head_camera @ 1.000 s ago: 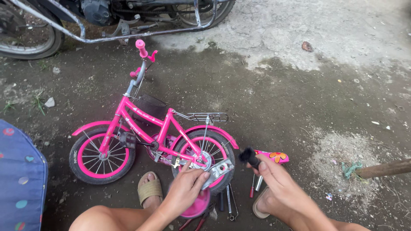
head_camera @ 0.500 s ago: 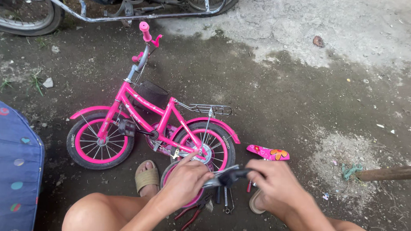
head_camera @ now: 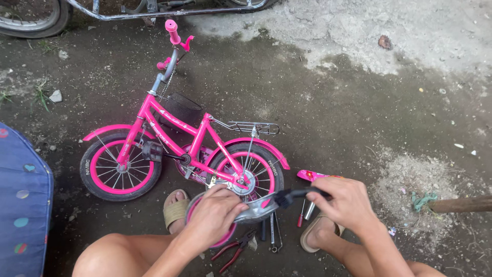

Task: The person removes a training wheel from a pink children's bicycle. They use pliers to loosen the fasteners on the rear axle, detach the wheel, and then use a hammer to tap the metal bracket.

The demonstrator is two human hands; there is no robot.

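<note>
The left hand (head_camera: 215,213) is curled down over a small pink-rimmed training wheel with a grey metal bracket (head_camera: 246,211), fingers bent and pressing on its top, thumb toward three o'clock. The right hand (head_camera: 346,201) is closed in a fist around the black-gripped handle of a tool (head_camera: 300,194), whose far end meets the bracket between the two hands. The tool's long axis runs roughly from three o'clock to nine o'clock, tipping slightly down toward the wheel.

The training wheel sits at about six o'clock from the rear wheel of the small pink child's bicycle (head_camera: 179,149), just in front of the person's knees. The bicycle stands side-on, handlebar pointing to twelve o'clock, front wheel at nine o'clock, rear at three. A pink bicycle saddle (head_camera: 310,175) lies on the ground just beyond the right hand. Red-handled pliers (head_camera: 230,252) and a few metal wrenches (head_camera: 271,231) lie on the dark ground at six o'clock, beneath the hands.
</note>
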